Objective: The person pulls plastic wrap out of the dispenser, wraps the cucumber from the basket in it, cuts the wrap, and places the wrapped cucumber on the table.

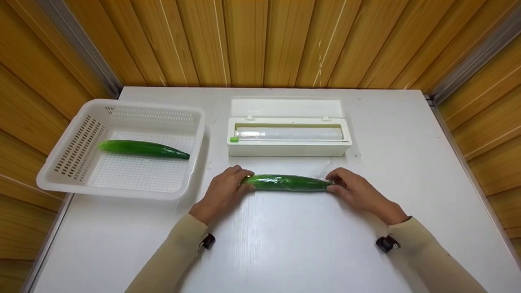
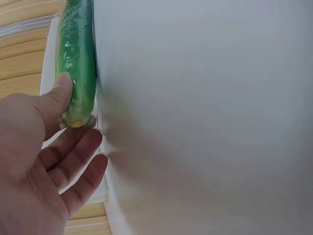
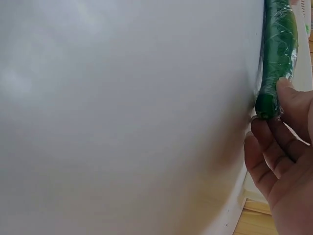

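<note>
A green cucumber (image 1: 289, 182) in clear plastic wrap lies sideways on the white table, in front of the wrap dispenser (image 1: 289, 150). My left hand (image 1: 224, 191) holds its paler end, with the thumb (image 2: 63, 93) on the wrapped skin and the fingers around the tip. At the darker end, my right hand (image 1: 360, 193) pinches the cucumber between thumb and fingers. Some loose film (image 1: 325, 169) sticks up beside the right fingertips. Both wrist views show the wrap wrinkled and shiny over the cucumber (image 3: 279, 44).
A white perforated basket (image 1: 193, 167) stands at the left with another cucumber (image 1: 142, 149) in it. The dispenser's lid (image 1: 287, 107) is raised, showing a film roll (image 1: 289, 133) and a green slider (image 1: 234, 139). Wood-patterned walls (image 1: 244, 40) border the table (image 1: 293, 252).
</note>
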### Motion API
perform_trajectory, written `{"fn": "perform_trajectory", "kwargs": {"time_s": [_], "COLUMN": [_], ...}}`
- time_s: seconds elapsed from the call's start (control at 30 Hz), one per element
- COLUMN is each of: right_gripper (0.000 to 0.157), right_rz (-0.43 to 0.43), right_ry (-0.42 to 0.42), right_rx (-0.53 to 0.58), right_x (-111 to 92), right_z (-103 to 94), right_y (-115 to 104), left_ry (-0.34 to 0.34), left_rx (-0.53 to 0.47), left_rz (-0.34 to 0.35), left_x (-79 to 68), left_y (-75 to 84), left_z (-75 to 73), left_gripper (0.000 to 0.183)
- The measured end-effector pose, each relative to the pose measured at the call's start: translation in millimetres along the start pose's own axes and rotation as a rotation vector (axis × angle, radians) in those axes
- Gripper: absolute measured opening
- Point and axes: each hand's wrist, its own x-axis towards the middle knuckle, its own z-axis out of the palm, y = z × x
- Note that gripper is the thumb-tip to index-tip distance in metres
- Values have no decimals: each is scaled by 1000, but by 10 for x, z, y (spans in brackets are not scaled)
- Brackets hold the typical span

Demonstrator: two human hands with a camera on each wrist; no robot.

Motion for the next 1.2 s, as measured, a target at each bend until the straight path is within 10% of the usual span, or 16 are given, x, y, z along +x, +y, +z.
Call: {"fn": "perform_trajectory", "kwargs": {"time_s": [0.5,0.73,1.2], "right_gripper": [24,24,79], "right_rz": [-118,-45,33], "right_ry": [41,27,-54], "right_rx": [-23,-64,68], "right_x": [-17,-15,25], "right_z": [12,-5,-45], "right_y": [33,-2,9], "left_ry": [31,49,68], "left_rx": [53,62,39], "left_rz": [-9,31,50], "left_x": [0,-5,1], "left_y": [30,4,-23], "left_z": [-7,-12,-9], "left_gripper": [30,40,43]}}
